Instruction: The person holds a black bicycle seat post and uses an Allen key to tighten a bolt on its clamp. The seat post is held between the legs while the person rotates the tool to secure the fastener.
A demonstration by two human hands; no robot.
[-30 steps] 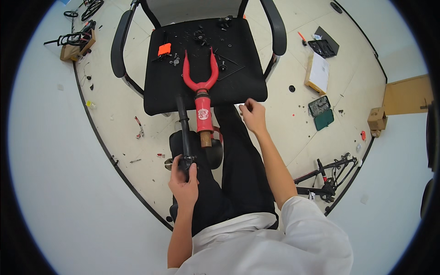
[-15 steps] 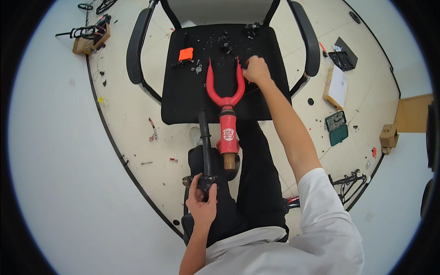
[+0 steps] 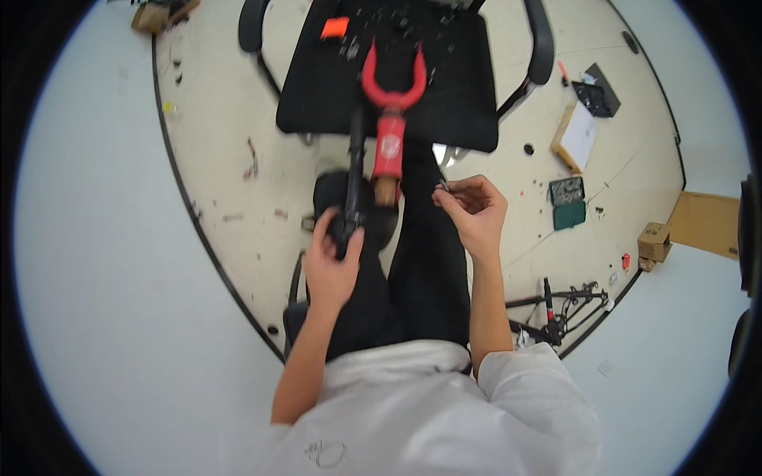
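A person in a white shirt [image 3: 444, 397] works with 2 hands well apart, each gripping something, in front of a black chair [image 3: 460, 103]. The left hand [image 3: 332, 270] has its thumb and fingers around the lower end of a black post [image 3: 355, 170], which points away from the person, above the left leg, its far end by the seat's front edge; whether the 2 touch cannot be told. The right hand [image 3: 479, 218], above the right leg, pinches 1 small metal part [image 3: 443, 186] between thumb and fingertips. Between the hands and farther forward, a red fork [image 3: 393, 99] lies with its 2 prongs on the seat and its brown end jutting past the edge toward the person.

On the floor at right, a green case [image 3: 569, 216] lies open, 1 half filled with small grey pieces, the other bare. Beyond it sit a box [image 3: 578, 135] with a white top and a black case [image 3: 594, 97], its contents too blurred to tell. A carton [image 3: 655, 240] stands near the wall, its inside hidden.
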